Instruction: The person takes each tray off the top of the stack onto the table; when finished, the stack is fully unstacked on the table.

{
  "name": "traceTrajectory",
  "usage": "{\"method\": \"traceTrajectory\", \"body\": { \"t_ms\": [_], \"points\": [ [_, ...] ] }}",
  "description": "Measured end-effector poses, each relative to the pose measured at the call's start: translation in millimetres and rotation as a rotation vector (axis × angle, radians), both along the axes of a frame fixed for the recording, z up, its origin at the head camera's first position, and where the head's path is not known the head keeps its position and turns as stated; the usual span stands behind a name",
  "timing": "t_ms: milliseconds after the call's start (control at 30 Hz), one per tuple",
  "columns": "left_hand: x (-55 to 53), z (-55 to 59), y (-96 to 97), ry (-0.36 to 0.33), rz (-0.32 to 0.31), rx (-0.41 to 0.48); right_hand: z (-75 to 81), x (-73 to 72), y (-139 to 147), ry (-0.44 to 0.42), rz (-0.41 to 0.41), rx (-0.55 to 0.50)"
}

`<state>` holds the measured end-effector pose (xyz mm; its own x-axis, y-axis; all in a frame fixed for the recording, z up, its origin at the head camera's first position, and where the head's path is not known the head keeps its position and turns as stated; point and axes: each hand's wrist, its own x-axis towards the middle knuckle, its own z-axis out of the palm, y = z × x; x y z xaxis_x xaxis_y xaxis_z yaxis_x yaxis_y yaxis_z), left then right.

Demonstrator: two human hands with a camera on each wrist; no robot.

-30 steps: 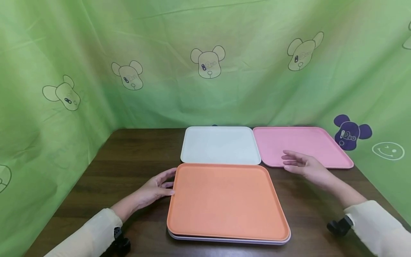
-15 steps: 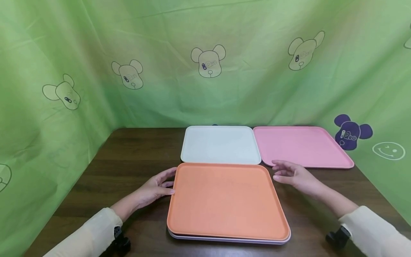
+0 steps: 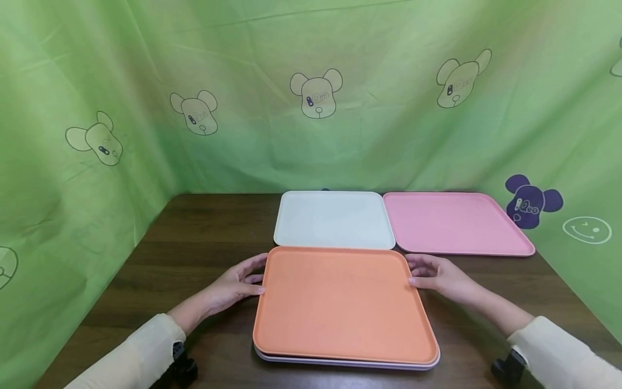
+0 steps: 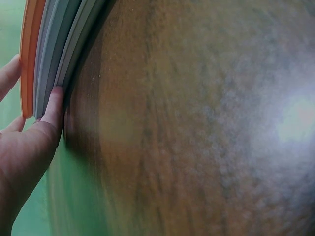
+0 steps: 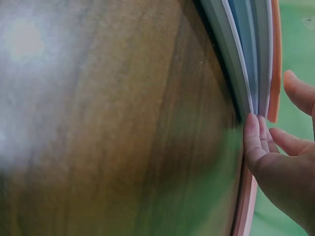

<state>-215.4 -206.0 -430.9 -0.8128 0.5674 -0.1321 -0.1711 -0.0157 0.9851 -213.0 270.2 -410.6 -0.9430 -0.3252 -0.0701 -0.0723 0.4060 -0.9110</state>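
Backdrop (image 3: 233, 167) here is green cloth, a bit wrinkled, printed with outlined cartoon bear heads, plus 1 solid navy bear head (image 3: 525, 205) and a winking smiley (image 3: 587, 230) over on the right. Tabletop (image 3: 214, 232) is dark brown wood grain, with a shiny patch of glare in both wrist views.

Main thing is the orange tray (image 3: 342, 305): smooth, matte-looking, rounded corners, thin raised rim. It sits flat on top of a stack near the front of the table, and the paler trays (image 4: 58, 37) under it show as grey, bluish and lavender edges from the side. Can't get a solid count, but it's at least 2 below.

Behind it there's a white tray (image 3: 335, 219) with a pink tray (image 3: 457, 222) right beside it, both lying flat, same rounded-rectangle shape.

The left hand (image 3: 233, 286) is at the stack's left edge, thumb on the orange rim, fingers loosely extended against the side. The right hand (image 3: 444, 276) mirrors it on the right: fingertips touching the paler edges, thumb spread and a hair off the orange rim in the wrist view. Neither is wrapped around anything; can't tell how hard they're pressing.
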Motion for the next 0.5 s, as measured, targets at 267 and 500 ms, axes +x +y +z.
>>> {"method": "traceTrajectory", "body": {
  "t_ms": [267, 500],
  "points": [
    [-0.3, -1.8, -0.3, 0.003, -0.001, 0.0, -2.3, 2.6, -2.0, -0.01, -0.011, 0.018],
    [0.0, -0.6, -0.5, 0.0, 0.001, -0.002, -2.4, 6.3, -5.0, 0.018, -0.029, 0.053]
  ]
}}
